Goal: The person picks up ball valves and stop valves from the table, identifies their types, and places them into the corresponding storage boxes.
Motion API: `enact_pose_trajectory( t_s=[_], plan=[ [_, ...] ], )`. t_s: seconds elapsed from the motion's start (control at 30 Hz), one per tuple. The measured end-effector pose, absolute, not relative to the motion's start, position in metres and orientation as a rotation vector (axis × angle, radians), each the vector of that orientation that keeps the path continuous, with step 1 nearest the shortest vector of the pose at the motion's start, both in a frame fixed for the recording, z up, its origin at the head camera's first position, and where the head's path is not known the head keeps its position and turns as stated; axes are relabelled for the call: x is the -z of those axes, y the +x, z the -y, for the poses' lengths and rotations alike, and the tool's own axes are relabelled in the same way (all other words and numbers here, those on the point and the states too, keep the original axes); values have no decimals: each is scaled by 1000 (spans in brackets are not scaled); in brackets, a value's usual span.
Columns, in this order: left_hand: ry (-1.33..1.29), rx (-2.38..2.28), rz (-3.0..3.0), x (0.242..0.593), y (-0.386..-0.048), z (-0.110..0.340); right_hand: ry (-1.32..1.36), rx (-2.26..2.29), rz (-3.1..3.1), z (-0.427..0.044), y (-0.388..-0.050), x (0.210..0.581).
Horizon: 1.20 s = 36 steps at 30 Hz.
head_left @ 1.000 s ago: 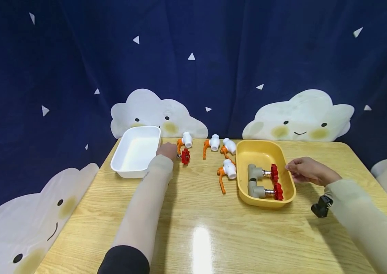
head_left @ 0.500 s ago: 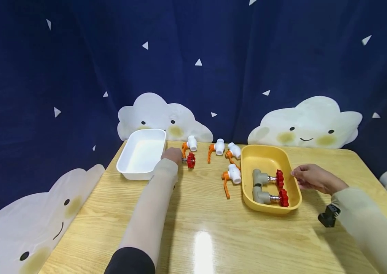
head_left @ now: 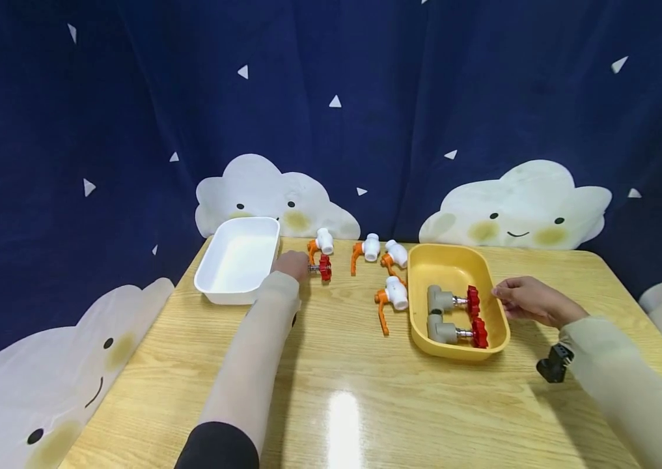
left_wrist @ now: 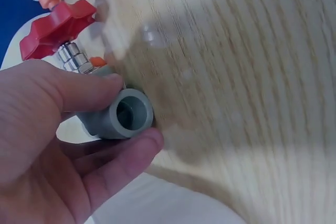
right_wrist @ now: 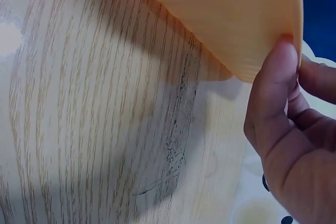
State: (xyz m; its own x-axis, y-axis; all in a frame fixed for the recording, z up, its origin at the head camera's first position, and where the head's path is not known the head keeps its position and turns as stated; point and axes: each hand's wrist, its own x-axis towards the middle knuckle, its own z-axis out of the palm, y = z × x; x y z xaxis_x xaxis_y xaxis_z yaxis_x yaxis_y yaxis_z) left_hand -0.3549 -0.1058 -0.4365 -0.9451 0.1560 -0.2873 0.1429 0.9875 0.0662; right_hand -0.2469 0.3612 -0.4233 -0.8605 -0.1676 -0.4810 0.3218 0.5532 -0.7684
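My left hand (head_left: 292, 265) is beside the white tray and holds a grey stop valve (left_wrist: 107, 124) with a red handwheel (head_left: 325, 268). In the left wrist view, thumb and fingers grip its grey body, and the round pipe opening faces the camera. My right hand (head_left: 532, 299) pinches the right rim of a yellow tray (right_wrist: 236, 19) between thumb and fingers. Inside that tray lie two more grey stop valves (head_left: 439, 299) with red handwheels, side by side. In the head view, the left hand hides most of the held valve's body.
The white tray (head_left: 207, 293) stands at the back left. Between the trays lie several white ball valves with orange levers, one (head_left: 397, 293) close to the yellow tray and another (head_left: 325, 241) just behind the held valve. A blue curtain (head_left: 366, 98) hangs behind the table.
The head view has shifted slightly. Relative to the table, the left hand's stop valve has moved very slightly right. The right hand keeps its grip on the yellow tray.
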Motion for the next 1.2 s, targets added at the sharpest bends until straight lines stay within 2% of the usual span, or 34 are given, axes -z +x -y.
enact_pose_trajectory(
  t_s=[0.07, 0.13, 0.37, 0.87, 1.2],
  plan=[
    [194, -75, -2841, 399, -320, 97, 116, 1275, -2278, -362, -248, 424],
    [189, -81, -2845, 389, -311, 95, 119, 1279, -2268, -362, -248, 425],
    [222, -51, -2879, 430, -345, 105, 126, 1258, -2268, -363, -250, 424],
    [113, -133, -2839, 419, -326, 94, 107, 1241, -2296, -363, -248, 426],
    [153, -177, -2857, 421, -333, 95, 117, 1219, -2275, -361, -250, 421]
  ],
)
